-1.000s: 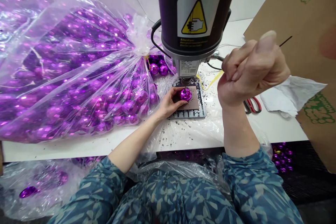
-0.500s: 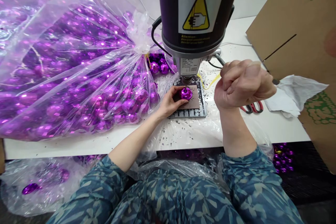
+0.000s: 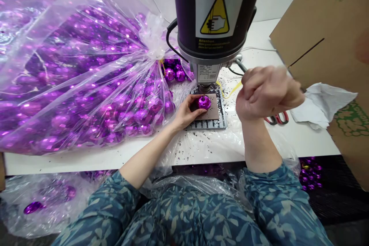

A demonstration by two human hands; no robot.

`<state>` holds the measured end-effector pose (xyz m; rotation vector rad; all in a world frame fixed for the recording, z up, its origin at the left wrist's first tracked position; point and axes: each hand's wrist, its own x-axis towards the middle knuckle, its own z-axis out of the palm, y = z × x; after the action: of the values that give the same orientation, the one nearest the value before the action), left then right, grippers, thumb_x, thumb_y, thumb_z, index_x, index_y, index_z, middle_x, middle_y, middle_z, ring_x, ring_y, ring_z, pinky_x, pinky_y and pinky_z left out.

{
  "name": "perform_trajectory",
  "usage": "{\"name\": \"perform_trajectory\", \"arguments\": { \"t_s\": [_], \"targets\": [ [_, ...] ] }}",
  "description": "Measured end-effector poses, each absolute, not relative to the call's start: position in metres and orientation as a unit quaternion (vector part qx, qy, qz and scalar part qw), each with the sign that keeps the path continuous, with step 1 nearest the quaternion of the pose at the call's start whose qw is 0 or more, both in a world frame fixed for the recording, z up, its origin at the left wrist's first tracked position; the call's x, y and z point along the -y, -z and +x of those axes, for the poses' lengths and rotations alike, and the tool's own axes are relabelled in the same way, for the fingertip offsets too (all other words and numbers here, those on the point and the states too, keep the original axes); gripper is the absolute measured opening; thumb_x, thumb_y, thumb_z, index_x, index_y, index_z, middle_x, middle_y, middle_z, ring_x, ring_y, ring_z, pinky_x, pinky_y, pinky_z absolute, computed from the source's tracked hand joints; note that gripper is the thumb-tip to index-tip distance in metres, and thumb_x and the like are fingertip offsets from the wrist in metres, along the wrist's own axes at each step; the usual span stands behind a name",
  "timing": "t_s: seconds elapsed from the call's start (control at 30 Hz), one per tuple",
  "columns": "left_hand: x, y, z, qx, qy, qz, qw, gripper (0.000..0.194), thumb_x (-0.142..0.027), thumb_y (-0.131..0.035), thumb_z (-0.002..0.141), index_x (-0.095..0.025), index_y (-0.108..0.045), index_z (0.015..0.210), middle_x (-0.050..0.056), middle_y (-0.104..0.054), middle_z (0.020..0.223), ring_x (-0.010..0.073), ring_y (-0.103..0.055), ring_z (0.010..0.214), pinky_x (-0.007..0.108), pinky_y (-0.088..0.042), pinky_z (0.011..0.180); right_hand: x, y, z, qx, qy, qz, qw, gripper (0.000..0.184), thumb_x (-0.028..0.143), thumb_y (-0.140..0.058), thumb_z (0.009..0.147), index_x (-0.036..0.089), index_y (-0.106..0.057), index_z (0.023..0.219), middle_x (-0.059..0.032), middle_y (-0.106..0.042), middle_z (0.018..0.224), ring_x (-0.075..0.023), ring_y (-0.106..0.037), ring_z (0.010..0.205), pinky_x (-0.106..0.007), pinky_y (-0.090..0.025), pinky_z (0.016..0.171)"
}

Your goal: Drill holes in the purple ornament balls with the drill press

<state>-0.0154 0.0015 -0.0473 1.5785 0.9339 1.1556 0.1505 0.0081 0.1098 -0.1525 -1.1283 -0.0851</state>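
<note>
My left hand (image 3: 188, 112) pinches a shiny purple faceted ball (image 3: 204, 102) between thumb and fingers. The ball sits on a brown square board (image 3: 213, 113), which lies on the slotted metal base (image 3: 206, 124) of a small black drill press (image 3: 211, 15). Directly above the ball is the drill chuck (image 3: 205, 87), and the bit appears to meet its top. To the right, my right hand (image 3: 266, 92) is closed in a fist around the drill press's feed lever (image 3: 241, 65). Most of that lever is hidden by the fingers, and the hand is slightly blurred.
A large clear bag (image 3: 95, 77) full of purple balls fills the left side. Red-handled scissors (image 3: 278, 118), white crumpled paper (image 3: 323, 103) and a cardboard box (image 3: 325, 27) stand at the right. Dark flakes litter the white table (image 3: 115, 158).
Both hands stay in nearly the same places. The right fist shifts very slightly at the lever, and the ball remains under the chuck.
</note>
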Motion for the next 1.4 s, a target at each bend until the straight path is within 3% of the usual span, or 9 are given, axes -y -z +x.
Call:
{"name": "perform_trajectory", "arguments": {
  "t_s": [0.23,0.37,0.5,0.67,0.77,0.97,1.1,1.23,1.4],
  "targets": [
    [0.012,0.033,-0.013,-0.377,-0.486,0.652,0.443,0.052,-0.036,-0.088,0.080,-0.022,-0.058,0.120,0.014,-0.069,0.133,0.0282,-0.069,0.126,0.049,-0.055,0.112,0.002,-0.169,0.141,0.505,-0.080,-0.219,0.831,0.066,0.057,-0.061,0.093,0.019,-0.028,0.051,0.0077,-0.029,0.044,0.0028,-0.030,0.041,-0.022,-0.030,0.048],
    [0.036,0.016,-0.025,-0.362,-0.449,0.711,0.402,0.030,-0.023,-0.076,0.078,-0.022,-0.059,0.103,0.012,-0.067,0.128,0.0278,-0.066,0.122,0.043,-0.056,0.102,-0.004,-0.169,0.142,0.499,-0.093,-0.180,0.843,0.063,0.051,-0.069,0.089,0.018,-0.032,0.051,0.0081,-0.031,0.044,0.0013,-0.032,0.040,-0.023,-0.025,0.047],
    [0.041,0.004,-0.035,-0.357,-0.462,0.720,0.374,0.024,-0.014,-0.064,0.073,-0.023,-0.057,0.093,0.009,-0.069,0.122,0.0281,-0.066,0.117,0.045,-0.054,0.102,-0.007,-0.162,0.145,0.497,-0.102,-0.133,0.851,0.055,0.040,-0.073,0.088,0.016,-0.040,0.051,0.0079,-0.032,0.046,0.0002,-0.034,0.041,-0.024,-0.022,0.047],
    [-0.029,0.002,-0.039,-0.491,-0.465,0.703,0.222,0.026,-0.002,-0.054,0.079,-0.023,-0.061,0.094,0.010,-0.068,0.110,0.0304,-0.064,0.114,0.051,-0.051,0.109,-0.008,-0.161,0.147,0.505,-0.099,-0.138,0.847,0.059,0.037,-0.069,0.093,0.016,-0.038,0.048,0.0077,-0.028,0.045,0.0003,-0.036,0.040,-0.023,-0.022,0.045],
    [-0.089,0.004,-0.037,-0.594,-0.393,0.686,0.150,0.031,0.002,-0.057,0.078,-0.019,-0.065,0.099,0.018,-0.066,0.121,0.0391,-0.058,0.127,0.057,-0.048,0.113,-0.008,-0.163,0.147,0.501,-0.090,-0.148,0.848,0.063,0.042,-0.071,0.091,0.017,-0.033,0.047,0.0078,-0.025,0.044,0.0003,-0.034,0.038,-0.023,-0.019,0.042],
    [-0.142,0.020,-0.029,-0.658,-0.329,0.661,0.147,0.023,-0.003,-0.054,0.090,-0.014,-0.066,0.105,0.026,-0.065,0.124,0.0438,-0.057,0.130,0.066,-0.049,0.111,-0.007,-0.162,0.146,0.502,-0.091,-0.157,0.845,0.071,0.047,-0.073,0.087,0.018,-0.024,0.046,0.0074,-0.022,0.043,-0.0008,-0.032,0.037,-0.025,-0.017,0.040],
    [-0.128,0.024,-0.037,-0.616,-0.378,0.677,0.139,0.027,-0.006,-0.070,0.081,-0.017,-0.067,0.106,0.021,-0.062,0.125,0.0444,-0.057,0.129,0.066,-0.047,0.115,-0.007,-0.162,0.145,0.503,-0.096,-0.147,0.846,0.069,0.046,-0.071,0.090,0.017,-0.026,0.047,0.0073,-0.020,0.044,-0.0010,-0.032,0.038,-0.026,-0.018,0.041],
    [-0.082,0.012,-0.051,-0.563,-0.407,0.694,0.189,0.049,-0.012,-0.078,0.079,-0.020,-0.064,0.125,0.015,-0.057,0.132,0.0342,-0.065,0.117,0.054,-0.053,0.109,-0.004,-0.162,0.145,0.511,-0.088,-0.181,0.835,0.063,0.053,-0.064,0.092,0.017,-0.031,0.051,0.0077,-0.025,0.046,0.0009,-0.033,0.041,-0.022,-0.023,0.044],
    [-0.012,-0.003,-0.057,-0.439,-0.422,0.678,0.411,0.048,-0.036,-0.076,0.093,-0.023,-0.054,0.134,0.009,-0.069,0.117,0.0215,-0.069,0.105,0.042,-0.057,0.101,-0.002,-0.162,0.144,0.512,-0.074,-0.207,0.830,0.066,0.065,-0.058,0.091,0.018,-0.030,0.054,0.0073,-0.022,0.047,-0.0004,-0.033,0.041,-0.024,-0.025,0.045]
  ]
}}
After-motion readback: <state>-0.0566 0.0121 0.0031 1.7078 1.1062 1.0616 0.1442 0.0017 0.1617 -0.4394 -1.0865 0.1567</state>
